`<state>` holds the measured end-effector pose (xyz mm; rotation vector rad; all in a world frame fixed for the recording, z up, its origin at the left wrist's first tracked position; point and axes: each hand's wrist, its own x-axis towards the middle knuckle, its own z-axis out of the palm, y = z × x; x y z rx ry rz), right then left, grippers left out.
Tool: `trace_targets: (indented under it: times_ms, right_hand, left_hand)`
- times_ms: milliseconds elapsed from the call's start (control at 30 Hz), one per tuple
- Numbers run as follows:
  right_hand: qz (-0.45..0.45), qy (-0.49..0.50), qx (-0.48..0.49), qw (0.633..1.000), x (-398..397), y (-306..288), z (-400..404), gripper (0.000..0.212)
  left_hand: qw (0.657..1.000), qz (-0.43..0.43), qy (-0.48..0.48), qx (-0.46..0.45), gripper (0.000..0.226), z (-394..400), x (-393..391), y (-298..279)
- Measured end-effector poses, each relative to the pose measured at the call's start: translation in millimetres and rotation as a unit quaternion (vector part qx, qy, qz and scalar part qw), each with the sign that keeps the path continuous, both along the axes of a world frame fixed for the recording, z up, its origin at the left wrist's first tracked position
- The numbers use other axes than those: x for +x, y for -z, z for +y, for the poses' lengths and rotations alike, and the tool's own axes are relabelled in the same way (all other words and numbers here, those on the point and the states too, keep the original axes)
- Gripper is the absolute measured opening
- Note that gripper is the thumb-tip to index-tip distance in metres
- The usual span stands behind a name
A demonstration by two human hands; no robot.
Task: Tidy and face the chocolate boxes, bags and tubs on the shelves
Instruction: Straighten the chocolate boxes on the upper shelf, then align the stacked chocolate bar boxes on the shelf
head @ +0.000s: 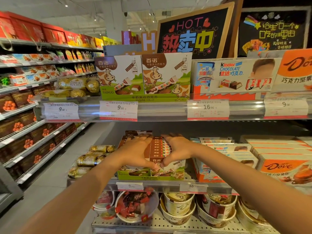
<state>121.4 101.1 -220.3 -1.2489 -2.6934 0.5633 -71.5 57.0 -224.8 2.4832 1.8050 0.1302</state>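
Observation:
On the middle shelf stands a green Bainuo display tray (150, 177) holding a row of brown-and-white cow chocolate boxes (157, 149). My left hand (135, 150) lies over the left part of the row with its thumb at the front box. My right hand (175, 149) lies over the right part, its thumb meeting the left thumb at the front. Both hands have fingers spread flat on the box tops. Two more Bainuo cow boxes (143, 75) stand facing forward on the shelf above.
Ferrero Rocher packs (91, 159) lie left of the tray, Kinder boxes (222, 149) and orange Dove boxes (285, 168) to its right. Tubs of Dove and wrapped chocolates (136, 205) fill the shelf below. An aisle with more shelving (25, 132) runs off to the left.

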Motion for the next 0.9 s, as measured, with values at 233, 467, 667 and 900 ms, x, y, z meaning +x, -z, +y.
trace_targets:
  times_ms: [233,467,667,900]
  right_hand:
    - [-0.050,0.000,0.027,0.998,1.4,-1.8,1.0,0.112]
    - [0.146,0.043,-0.063,0.986,28.5,-14.6,-12.0,0.058]
    - [0.136,0.056,0.005,0.989,109.6,-33.9,-7.6,0.031]
    - [0.002,0.084,-0.022,0.996,207.3,-26.1,-6.9,0.084]
  left_hand:
    - [0.999,0.041,-0.025,-0.006,0.119,-3.9,3.4,-3.6]
    - [0.999,0.015,0.006,-0.039,0.120,-7.8,4.7,-14.9]
    - [0.995,-0.046,0.088,0.008,0.095,0.6,52.2,-17.7]
    - [0.986,-0.105,0.125,0.014,0.072,18.4,137.1,-12.0]
